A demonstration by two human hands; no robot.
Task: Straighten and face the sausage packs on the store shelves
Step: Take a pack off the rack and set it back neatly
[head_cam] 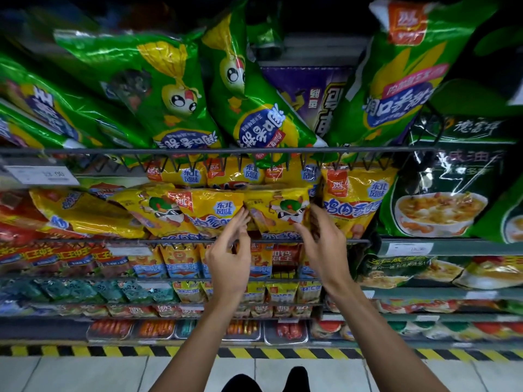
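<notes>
you are standing before tall store shelves [254,150], wire-fronted tiers climbing from floor level to above your head, each one holding its bags in behind a low rail. on the top tier, big green sausage packs [169,89] are leaning at mixed angles, some upside down, so that row looks unfaced. below it, at the height your arms are reaching, yellow sausage packs [359,199] are standing in a row; the ones to the left are slumping sideways. to the right, dark green soup bags [441,199] are filling the neighbouring bay. both your arms are raised to one yellow pack in the middle [278,212], which is tilting forward over the rail. your left hand [227,256] is touching its left edge with loosely curled fingers, not clenched. your right hand [322,239] is cupping its right edge, fingers spread. you seem to be bracketing the pack from both sides so you can square it upright and turn its front outward.
</notes>
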